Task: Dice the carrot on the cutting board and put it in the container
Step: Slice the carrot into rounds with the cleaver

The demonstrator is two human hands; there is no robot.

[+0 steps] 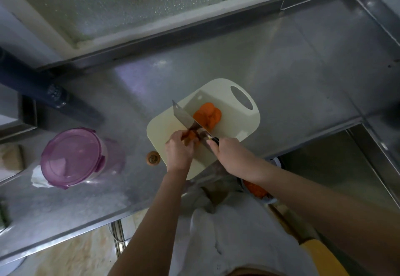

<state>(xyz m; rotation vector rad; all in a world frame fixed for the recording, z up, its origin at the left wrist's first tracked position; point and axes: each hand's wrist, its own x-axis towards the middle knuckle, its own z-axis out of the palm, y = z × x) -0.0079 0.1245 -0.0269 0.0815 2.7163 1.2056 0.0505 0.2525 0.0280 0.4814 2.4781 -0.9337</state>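
- Steel counter (281,70) filled the middle of the frame; a cream cutting board (238,124) lay at its centre, handle hole toward the upper right.
- Left hand (178,152) was curled over a carrot piece (190,136) on the lower part of the board, pinning it down.
- Right hand (231,152) was clamped round the handle of a cleaver (184,116), its blade lying across the board just beside the left fingers.
- Cut carrot chunks (206,114) sat heaped on the board, right of the blade.
- A carrot stub (153,158) lay on the counter, just left of the board.
- A container (256,189) holding orange pieces showed below the right forearm, partly hidden.
- A purple-lidded tub (72,156) stood at centre left, closed.
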